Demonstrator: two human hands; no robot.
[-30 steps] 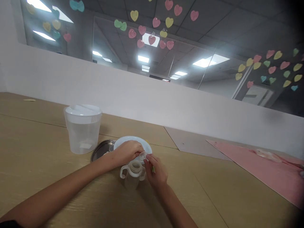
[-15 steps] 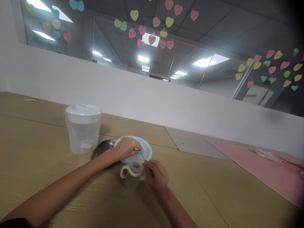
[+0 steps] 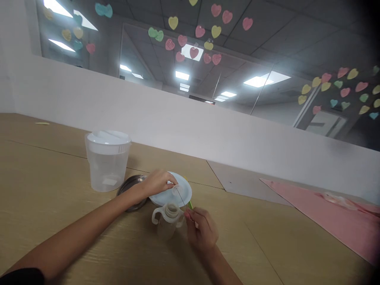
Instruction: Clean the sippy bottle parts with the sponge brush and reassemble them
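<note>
Left fingers (image 3: 171, 183) pinch clear piece (image 3: 175, 190); right fingers (image 3: 191, 215), thin rod (image 3: 181, 198).

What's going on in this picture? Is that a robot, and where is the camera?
It isn't a robot! Those are a person's own two bare hands. The camera sits on the person's head, looking forward and down, so you see almost what they see.

The left hand pinches a small clear piece. The right hand holds a thin stick, which seems to reach that piece. Both are too small to name surely.

An open, two-handled bottle stands on the table. Behind it are a pale blue plate and a round metal tray. The see-through pitcher on the left has a white lid.
</note>
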